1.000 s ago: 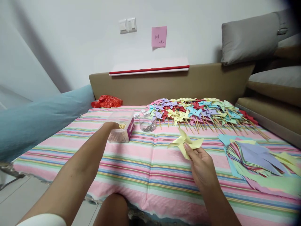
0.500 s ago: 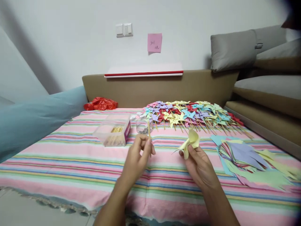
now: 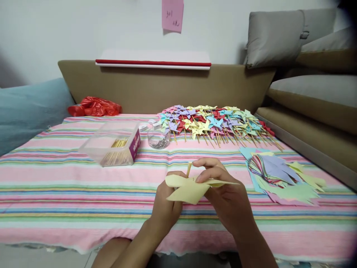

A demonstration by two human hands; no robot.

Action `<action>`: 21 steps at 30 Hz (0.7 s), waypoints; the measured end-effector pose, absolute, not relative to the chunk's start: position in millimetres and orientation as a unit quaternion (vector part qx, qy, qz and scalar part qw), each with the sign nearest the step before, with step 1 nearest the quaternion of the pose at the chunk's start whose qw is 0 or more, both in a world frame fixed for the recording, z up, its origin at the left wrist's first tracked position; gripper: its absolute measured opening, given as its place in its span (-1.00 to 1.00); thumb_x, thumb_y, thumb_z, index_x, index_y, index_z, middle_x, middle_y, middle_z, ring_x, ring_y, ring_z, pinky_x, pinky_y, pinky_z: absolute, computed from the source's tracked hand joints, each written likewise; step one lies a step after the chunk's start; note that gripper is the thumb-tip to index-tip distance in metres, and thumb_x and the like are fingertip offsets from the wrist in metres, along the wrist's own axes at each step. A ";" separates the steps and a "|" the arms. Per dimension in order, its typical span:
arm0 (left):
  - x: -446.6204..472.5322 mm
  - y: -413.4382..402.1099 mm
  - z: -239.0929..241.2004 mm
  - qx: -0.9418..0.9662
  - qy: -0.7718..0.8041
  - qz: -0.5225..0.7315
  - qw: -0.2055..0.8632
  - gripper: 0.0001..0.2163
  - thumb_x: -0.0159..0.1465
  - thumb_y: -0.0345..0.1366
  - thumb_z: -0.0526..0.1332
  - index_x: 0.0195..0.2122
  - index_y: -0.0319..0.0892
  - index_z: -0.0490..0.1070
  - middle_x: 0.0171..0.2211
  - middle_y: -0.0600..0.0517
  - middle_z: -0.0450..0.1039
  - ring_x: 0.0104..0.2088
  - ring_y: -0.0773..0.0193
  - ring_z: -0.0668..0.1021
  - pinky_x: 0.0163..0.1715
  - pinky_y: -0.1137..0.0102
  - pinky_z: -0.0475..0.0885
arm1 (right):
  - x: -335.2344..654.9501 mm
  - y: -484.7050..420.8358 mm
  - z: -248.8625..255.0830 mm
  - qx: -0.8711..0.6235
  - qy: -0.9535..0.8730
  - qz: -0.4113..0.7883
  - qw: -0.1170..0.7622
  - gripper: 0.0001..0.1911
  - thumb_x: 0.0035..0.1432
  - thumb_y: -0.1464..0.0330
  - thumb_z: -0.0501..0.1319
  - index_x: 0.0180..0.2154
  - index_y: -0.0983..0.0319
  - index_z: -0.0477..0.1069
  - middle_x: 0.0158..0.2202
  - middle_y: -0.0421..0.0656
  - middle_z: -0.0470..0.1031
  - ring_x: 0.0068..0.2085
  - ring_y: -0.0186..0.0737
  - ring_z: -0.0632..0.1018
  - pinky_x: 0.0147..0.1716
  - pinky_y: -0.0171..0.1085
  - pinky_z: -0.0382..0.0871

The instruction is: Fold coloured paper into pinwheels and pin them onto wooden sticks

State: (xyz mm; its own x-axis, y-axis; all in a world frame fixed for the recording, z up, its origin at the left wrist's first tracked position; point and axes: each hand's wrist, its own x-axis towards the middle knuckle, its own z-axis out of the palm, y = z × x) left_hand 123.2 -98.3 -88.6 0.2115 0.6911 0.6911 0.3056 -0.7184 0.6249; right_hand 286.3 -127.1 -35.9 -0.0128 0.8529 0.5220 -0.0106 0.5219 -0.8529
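I am holding the yellow pinwheel [image 3: 186,190] in the air just above the near edge of the striped cover [image 3: 69,186], about midway along it, and I am bringing the wooden stick [image 3: 189,168] up behind its centre. To do this well, I judge that I am needing a light grip: the paper blades are soft and creasing easily, so I am pressing only at the folded middle and letting the points stand free. I am also lining the stick up straight behind the centre, since a tilted stick would be leaving the wheel lopsided.

My right hand [image 3: 229,201] is curling over the paper from the right, the thumb and forefinger closed narrowly on the pinwheel's middle, the other fingers bent loosely underneath. My left hand [image 3: 164,207] is sitting behind and under the paper; its fingers are mostly hidden there, but it is looking closed around the stick, whose tip is poking up above the paper's top edge.

Towards the far left of the cover a clear box [image 3: 111,147] of sticks is lying, with a small jar [image 3: 158,138] just beside it. The finished pinwheels [image 3: 214,123] are heaped along the far edge, and cut paper sheets [image 3: 275,172] are stacked at the right.
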 end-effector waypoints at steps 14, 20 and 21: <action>124.6 -108.2 -84.8 0.762 0.335 0.522 0.185 -0.77 0.39 -0.45 0.03 -0.13 -0.08 0.46 -0.25 -0.05 0.55 -0.23 0.15 0.59 -0.16 0.28 0.50 | 277.6 -129.9 -36.1 -0.332 -0.629 0.304 0.634 -0.90 0.27 0.40 0.33 -0.22 0.05 0.57 -0.15 -0.19 0.63 0.01 -0.10 0.58 0.06 -0.07 0.39; 123.7 -111.1 -77.1 0.766 0.339 0.517 0.175 -0.73 0.40 -0.41 0.02 -0.38 -0.07 0.44 -0.37 -0.05 0.51 -0.23 0.12 0.58 -0.18 0.27 0.51 | 278.1 -131.0 -34.6 -0.340 -0.625 0.314 0.628 -0.96 0.28 0.32 0.31 -0.25 0.09 0.57 -0.17 -0.14 0.62 -0.02 -0.07 0.59 0.07 -0.02 0.41; 123.5 -111.2 -77.0 0.767 0.340 0.516 0.172 -0.72 0.40 -0.41 0.02 -0.39 -0.07 0.45 -0.35 -0.05 0.52 -0.22 0.12 0.58 -0.17 0.26 0.51 | 278.0 -130.8 -34.8 -0.339 -0.623 0.320 0.628 -0.95 0.28 0.31 0.31 -0.25 0.10 0.57 -0.18 -0.13 0.62 -0.03 -0.06 0.59 0.06 -0.02 0.42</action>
